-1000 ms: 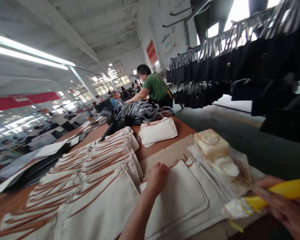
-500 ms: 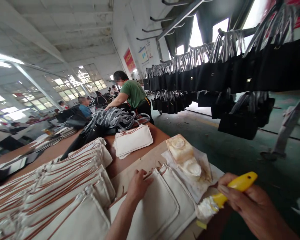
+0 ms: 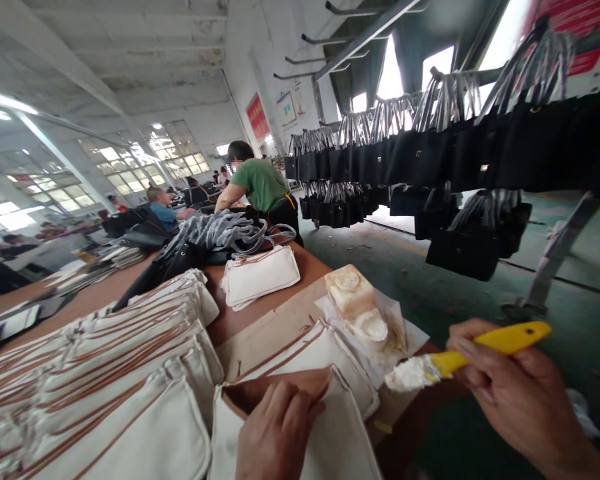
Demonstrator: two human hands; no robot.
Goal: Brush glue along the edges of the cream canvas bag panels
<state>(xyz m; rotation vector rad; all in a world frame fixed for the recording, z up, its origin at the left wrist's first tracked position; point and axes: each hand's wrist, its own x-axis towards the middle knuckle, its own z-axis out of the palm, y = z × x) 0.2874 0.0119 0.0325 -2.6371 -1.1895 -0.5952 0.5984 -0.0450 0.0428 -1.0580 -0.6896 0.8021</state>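
My left hand (image 3: 279, 427) has its fingers curled over the top edge of a cream bag panel (image 3: 347, 427), pulling the edge back so the brown lining (image 3: 247, 395) shows. Beneath and behind it lies another cream bag panel (image 3: 300, 357) with brown trim. In my right hand (image 3: 505, 383) is a paintbrush (image 3: 500, 343) with a yellow handle, its bristles caked in white paste and pointing left. A crusted, glue-stained container (image 3: 353, 297) lies on stained paper (image 3: 397, 320) just beyond the panels. The brush is apart from the panels.
Rows of cream panels (image 3: 130, 373) fill the left of the brown table (image 3: 315, 261). A small cream stack (image 3: 263, 277) and black bags with wrapped handles (image 3: 220, 233) lie farther back. A co-worker in green (image 3: 263, 183) leans over the table. Black bags (image 3: 405, 157) hang on a rack at right.
My left hand has come nearer, folding back the top panel's edge, and that panel has shifted toward me. My right hand with the brush has moved right, with the brush lying flatter.
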